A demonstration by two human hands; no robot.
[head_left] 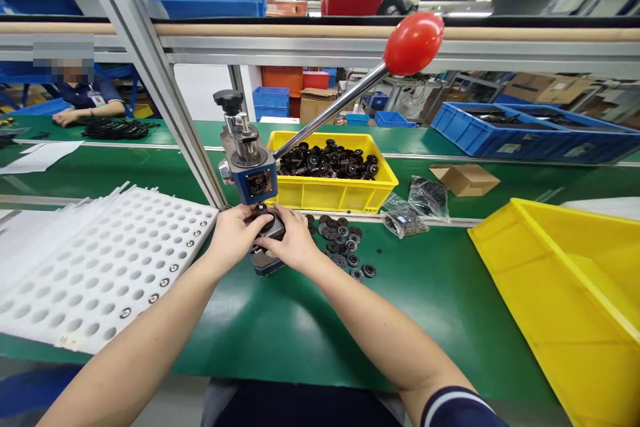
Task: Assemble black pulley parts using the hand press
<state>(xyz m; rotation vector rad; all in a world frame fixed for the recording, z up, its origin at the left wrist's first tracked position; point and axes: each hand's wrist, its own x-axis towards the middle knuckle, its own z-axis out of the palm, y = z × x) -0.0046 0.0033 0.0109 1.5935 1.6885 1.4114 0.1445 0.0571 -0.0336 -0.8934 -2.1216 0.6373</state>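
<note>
A small blue lever press (259, 185) stands on the green bench, its steel lever rising to the right and ending in a red knob (415, 44). Beneath the press head, a black round part (270, 221) sits over the base, partly covered by fingers. My left hand (234, 240) grips this part from the left, thumb across its front. From the right, my right hand (294, 240) closes on the same part, its thumb close to the left one. Several black gear-like discs (343, 240) lie loose on the bench beside my right hand.
Behind the press, a yellow bin (333, 193) holds many black parts. A white foam tray (115, 260) with a few metal pieces lies left. Plastic bags (405, 219), a cardboard box (465, 180) and a large yellow bin (560, 293) stand right. Another person (85, 93) sits far left.
</note>
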